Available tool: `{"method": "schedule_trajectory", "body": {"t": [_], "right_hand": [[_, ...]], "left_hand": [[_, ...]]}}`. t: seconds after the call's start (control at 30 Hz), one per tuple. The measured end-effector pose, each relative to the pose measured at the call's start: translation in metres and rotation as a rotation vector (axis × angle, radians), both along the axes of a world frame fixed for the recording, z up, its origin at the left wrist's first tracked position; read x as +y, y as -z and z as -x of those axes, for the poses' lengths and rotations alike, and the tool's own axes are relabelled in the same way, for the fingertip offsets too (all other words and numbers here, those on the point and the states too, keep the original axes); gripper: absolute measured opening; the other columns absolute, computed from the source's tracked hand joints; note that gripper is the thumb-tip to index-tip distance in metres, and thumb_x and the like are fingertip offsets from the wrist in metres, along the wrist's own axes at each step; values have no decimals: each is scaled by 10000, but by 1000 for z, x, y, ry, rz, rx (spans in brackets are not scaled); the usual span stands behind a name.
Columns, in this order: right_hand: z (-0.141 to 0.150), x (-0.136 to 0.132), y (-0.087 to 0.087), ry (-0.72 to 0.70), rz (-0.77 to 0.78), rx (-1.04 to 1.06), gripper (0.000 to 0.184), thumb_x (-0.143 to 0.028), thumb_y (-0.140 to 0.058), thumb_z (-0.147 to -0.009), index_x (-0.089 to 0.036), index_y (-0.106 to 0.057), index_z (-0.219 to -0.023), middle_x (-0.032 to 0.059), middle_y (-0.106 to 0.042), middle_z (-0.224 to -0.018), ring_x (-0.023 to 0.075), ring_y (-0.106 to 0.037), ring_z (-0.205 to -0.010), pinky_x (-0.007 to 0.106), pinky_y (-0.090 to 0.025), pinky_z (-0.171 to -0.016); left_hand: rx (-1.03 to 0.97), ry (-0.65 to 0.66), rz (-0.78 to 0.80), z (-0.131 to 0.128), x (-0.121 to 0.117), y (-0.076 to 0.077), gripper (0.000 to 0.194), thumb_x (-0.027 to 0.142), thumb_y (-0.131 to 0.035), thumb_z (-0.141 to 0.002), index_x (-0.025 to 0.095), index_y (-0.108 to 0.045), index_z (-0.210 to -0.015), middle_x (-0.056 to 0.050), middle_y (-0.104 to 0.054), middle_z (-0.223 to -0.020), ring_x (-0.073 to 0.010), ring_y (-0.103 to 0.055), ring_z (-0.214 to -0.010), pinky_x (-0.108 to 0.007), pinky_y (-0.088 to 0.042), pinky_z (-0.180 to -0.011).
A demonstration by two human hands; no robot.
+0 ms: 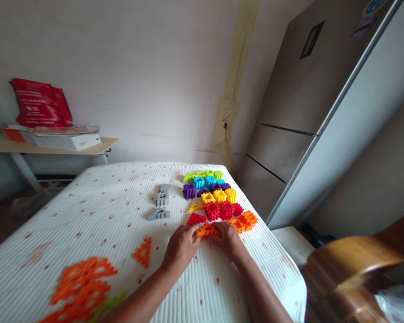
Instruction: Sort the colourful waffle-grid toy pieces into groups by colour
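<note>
Between my two hands sits a small stack of orange triangular interlocking toy pieces (pixel 207 230). My left hand (pixel 182 244) closes its fingers on the left side of it, and my right hand (pixel 228 240) grips the right side. Just beyond lies a red triangular piece (pixel 195 218). To the right of my right hand stand more orange pieces (pixel 247 221). A single orange triangle (pixel 143 252) lies left of my left hand. Nearer, at the lower left, is a spread of loose orange pieces (pixel 84 280), with a green piece (pixel 108 306) partly hidden by my left forearm.
Behind my hands, stacks run in colour rows: red (pixel 218 210), yellow (pixel 219 196), purple (pixel 189 191), blue (pixel 199 182) and green (pixel 202 174). Grey pieces (pixel 162 197) stand to their left. A refrigerator (pixel 286 103) and a wooden chair (pixel 350 264) flank the table's right side.
</note>
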State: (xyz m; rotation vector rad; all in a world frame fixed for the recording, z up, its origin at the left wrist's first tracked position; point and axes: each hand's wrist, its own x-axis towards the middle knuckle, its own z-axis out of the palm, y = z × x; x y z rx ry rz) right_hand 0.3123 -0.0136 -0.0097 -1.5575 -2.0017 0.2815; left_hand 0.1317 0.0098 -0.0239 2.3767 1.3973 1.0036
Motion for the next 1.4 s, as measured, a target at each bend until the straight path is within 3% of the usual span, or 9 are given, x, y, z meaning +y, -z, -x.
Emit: {"method": "schedule_trajectory", "body": {"t": [0.23, 0.53, 0.77, 0.9, 1.4], "right_hand": [[-1, 0, 6, -35, -21, -19, 303, -280, -573, -824, -155, -630, -1094, 110, -668, -976, 232, -597, -887, 324, -455, -782], [4, -4, -6, -45, -5, -32, 293, -327, -524, -873, -174, -636, -1098, 95, -676, -910, 216, -609, -839, 305, -464, -757], [1, -2, -2, -23, 27, -12, 339, -343, -564, -842, -181, -628, -1133, 103, -676, -954, 224, -612, -866, 310, -462, -776], [-1, -1, 2, -7, 49, -1, 374, -340, -584, -821, -163, -622, -1148, 116, -669, -979, 230, -609, -879, 322, -460, -791], [1, -1, -1, -28, 6, -27, 305, -278, -542, -844, -159, -642, -1106, 106, -681, -943, 223, -615, -849, 321, -470, -764]], "left_hand": [[8, 53, 9, 3, -2, -1, 362, 97, -539, -759, 218, -654, -1080, -48, -709, -1000, -193, -633, -928, -347, -500, -870], [-7, 67, 41, 1, 0, 0, 353, 102, -530, -761, 228, -661, -1064, -47, -698, -1019, -179, -619, -965, -329, -474, -911], [-32, 58, 81, 2, 2, 2, 331, 124, -541, -744, 202, -667, -1041, -55, -696, -1018, -185, -625, -952, -333, -481, -891], [-42, 116, 84, 7, 3, 3, 343, 172, -536, -762, 213, -648, -1084, -33, -687, -1073, -158, -615, -990, -292, -469, -915], [-21, 114, 8, 9, 0, 1, 295, 171, -475, -805, 211, -678, -1016, -53, -708, -999, -185, -642, -924, -328, -508, -851]]}}
